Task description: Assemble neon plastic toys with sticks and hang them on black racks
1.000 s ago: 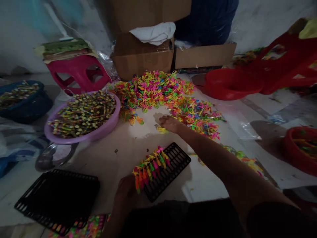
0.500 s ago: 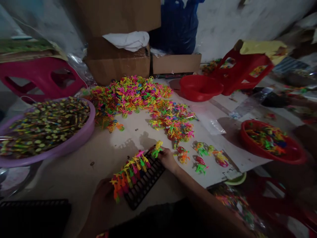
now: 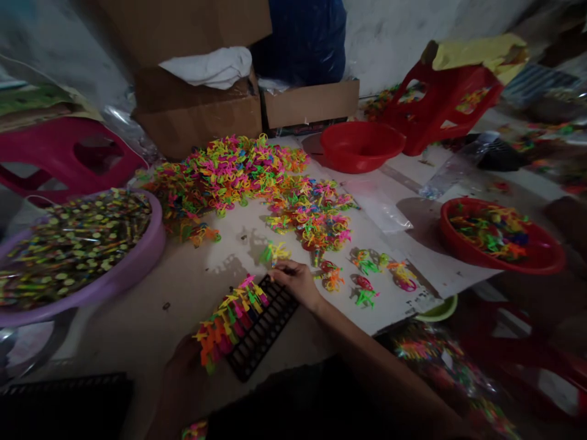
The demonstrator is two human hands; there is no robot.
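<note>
Bare floor between basin, rack

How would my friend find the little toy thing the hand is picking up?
Start at the big heap of neon plastic pieces in front of the cardboard boxes. Come toward the camera to the black grid tray lined with colourful pieces. Just beyond its far end, the right hand pinches a yellow-green piece, the only one held up alone.

Right hand beside black grid tray

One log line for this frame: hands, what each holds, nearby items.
left hand: steadies black tray | right hand: pinches neon plastic piece above tray | nearby: neon pile, purple basin
</note>
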